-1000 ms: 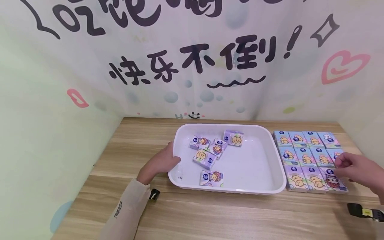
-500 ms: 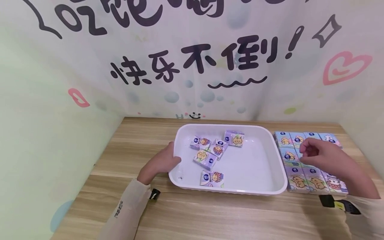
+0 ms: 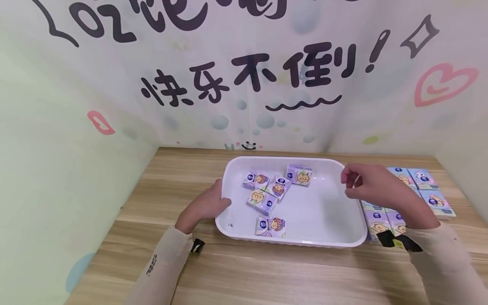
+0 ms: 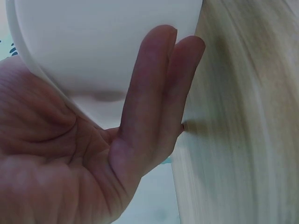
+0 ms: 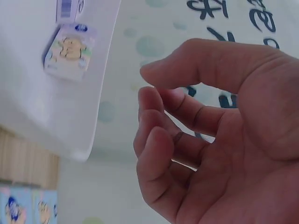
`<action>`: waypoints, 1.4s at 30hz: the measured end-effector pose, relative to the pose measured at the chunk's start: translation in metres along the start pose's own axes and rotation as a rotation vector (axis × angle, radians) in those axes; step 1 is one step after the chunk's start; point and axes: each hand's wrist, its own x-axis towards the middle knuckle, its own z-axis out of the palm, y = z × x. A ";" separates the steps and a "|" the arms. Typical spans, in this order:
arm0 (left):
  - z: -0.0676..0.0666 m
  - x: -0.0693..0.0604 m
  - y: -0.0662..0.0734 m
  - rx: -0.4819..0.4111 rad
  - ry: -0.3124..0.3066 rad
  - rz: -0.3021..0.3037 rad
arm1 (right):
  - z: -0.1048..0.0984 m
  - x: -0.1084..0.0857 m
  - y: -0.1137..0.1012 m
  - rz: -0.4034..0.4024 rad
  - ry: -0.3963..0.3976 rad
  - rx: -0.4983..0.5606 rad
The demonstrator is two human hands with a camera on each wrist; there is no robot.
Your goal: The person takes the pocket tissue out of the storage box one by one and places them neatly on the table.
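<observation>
Booth-like space: printed backdrop [image 3: 194, 131], tabletop [image 3: 282, 275]

Five purple tissue packs [image 3: 262, 202] lie scattered inside the white tray [image 3: 312, 216]; blue and purple packs [image 3: 436, 199] sit in rows beside it.

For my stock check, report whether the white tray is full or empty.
Neither: five small packets lie in the white tray, with much of its floor bare.

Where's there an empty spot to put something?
Inside the white tray, between the purple packets and its right side. The table is bare in front of the tray, between the sleeves. It's crowded in the tray's left half and right of it, where packet rows sit.
</observation>
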 end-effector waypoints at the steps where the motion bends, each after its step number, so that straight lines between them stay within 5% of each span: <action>1: 0.000 0.000 0.000 0.002 0.002 0.000 | 0.001 0.004 -0.006 -0.016 -0.013 -0.001; 10: 0.001 0.002 -0.002 -0.019 0.004 -0.014 | 0.019 0.033 -0.059 -0.141 -0.167 -0.053; 24: -0.001 0.003 -0.005 0.003 0.017 0.020 | 0.074 0.060 -0.116 -0.130 -0.452 -0.208; 32: -0.001 0.002 -0.002 -0.001 0.018 0.030 | 0.093 0.061 -0.124 -0.121 -0.496 -0.289; 42: -0.001 0.002 -0.003 0.005 0.018 0.044 | 0.105 0.062 -0.128 -0.099 -0.502 -0.223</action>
